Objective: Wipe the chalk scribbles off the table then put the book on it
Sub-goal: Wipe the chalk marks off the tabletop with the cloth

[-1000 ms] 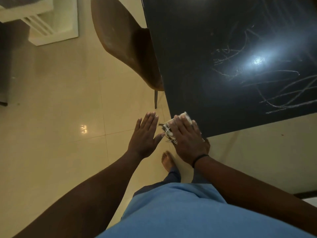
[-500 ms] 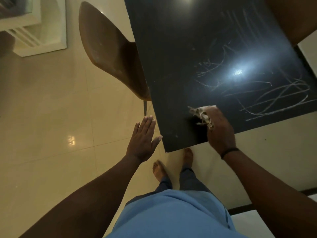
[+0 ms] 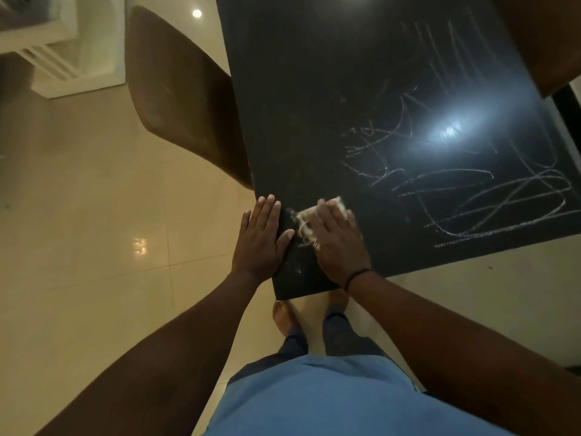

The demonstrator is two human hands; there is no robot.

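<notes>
Black table [image 3: 314,89] chalk-scribbled, beige tile floor [image 3: 78,215] — left hand [image 3: 259,240] flat; right hand [image 3: 338,239] flat on cloth [image 3: 306,220].

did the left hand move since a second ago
Yes. The left hand, which hovered over the floor beside the table's near corner, now rests flat on the table's left edge.

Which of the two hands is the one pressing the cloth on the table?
The right hand, with the black band at its wrist, presses the pale frayed cloth onto the black table. The left hand lies flat on the table's edge, holding nothing.
</notes>
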